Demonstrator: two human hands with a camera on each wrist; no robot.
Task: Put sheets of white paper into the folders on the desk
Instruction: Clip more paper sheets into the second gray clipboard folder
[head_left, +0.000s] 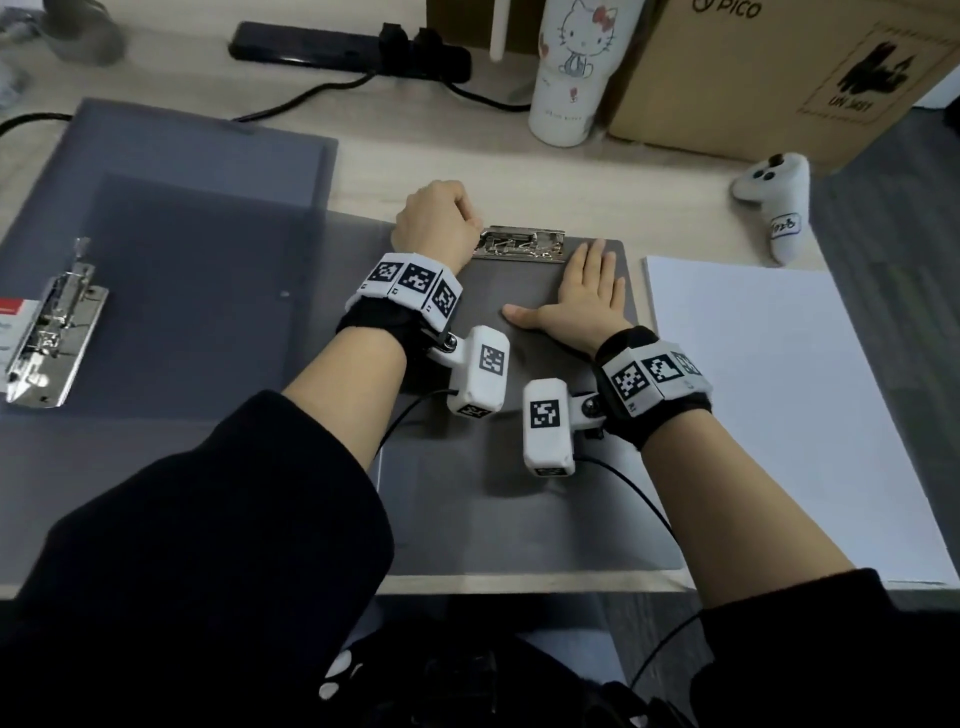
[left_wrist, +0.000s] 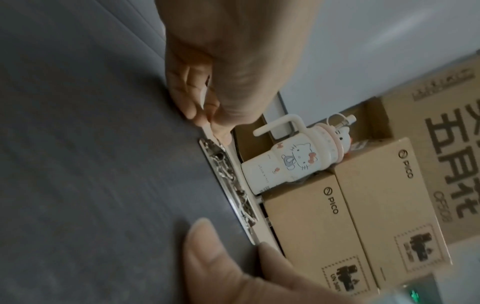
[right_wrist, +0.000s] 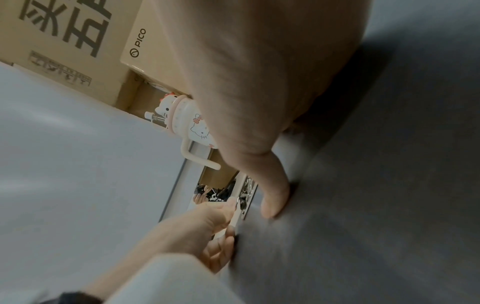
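Our left hand (head_left: 434, 221) pinched the silver metal clip's (head_left: 521, 245) lever at the grey plastic folder's (head_left: 524, 395) far edge; right hand (head_left: 579, 299) lay spread flat on it. The white paper stack (head_left: 779, 405) sat just right, nearer that hand.

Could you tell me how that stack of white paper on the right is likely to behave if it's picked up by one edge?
The white paper looks like thin loose sheets lying flat on the desk, so a single sheet would probably droop. The stack appears unbound, so sheets may slide apart. Its smooth surface could make pinching just one sheet fiddly.
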